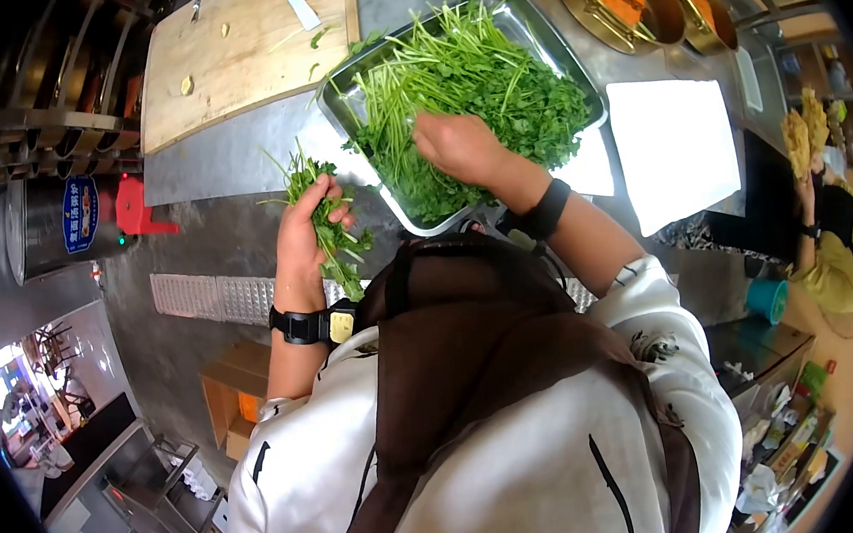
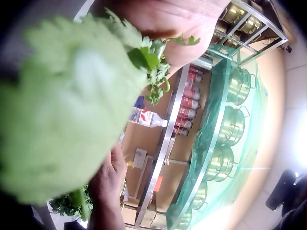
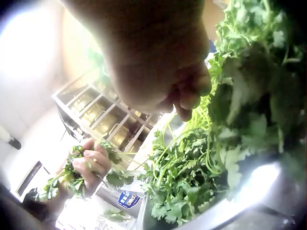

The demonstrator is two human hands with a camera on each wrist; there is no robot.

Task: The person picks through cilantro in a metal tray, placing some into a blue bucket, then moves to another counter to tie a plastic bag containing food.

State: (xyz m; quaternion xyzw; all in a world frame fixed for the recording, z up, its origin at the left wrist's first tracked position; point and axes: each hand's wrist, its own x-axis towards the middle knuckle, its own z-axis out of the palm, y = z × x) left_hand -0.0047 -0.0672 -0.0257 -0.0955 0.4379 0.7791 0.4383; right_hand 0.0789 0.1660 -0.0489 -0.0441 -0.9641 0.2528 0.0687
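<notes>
My left hand [image 1: 300,238] grips a small bunch of cilantro [image 1: 336,241] left of a metal tray [image 1: 422,229]. Stems poke out above the fist and leaves hang below it; one leaf [image 2: 72,105] fills much of the left wrist view. A large heap of cilantro [image 1: 524,98] lies in the tray, stems mostly to the left and leaves to the right. Over the tray's stem side, my right hand [image 1: 457,146] has its fingers curled, pinching cilantro stems at the fingertips [image 3: 184,112]. The palm hides most of this grip.
A wooden board [image 1: 250,55] with scraps and a white strip [image 1: 301,6] lies behind left. To the right are a white sheet [image 1: 673,152] and brass pots [image 1: 662,7] holding orange packets. A red handle [image 1: 141,207] sticks out at the left. Another person [image 1: 831,245] stands far right.
</notes>
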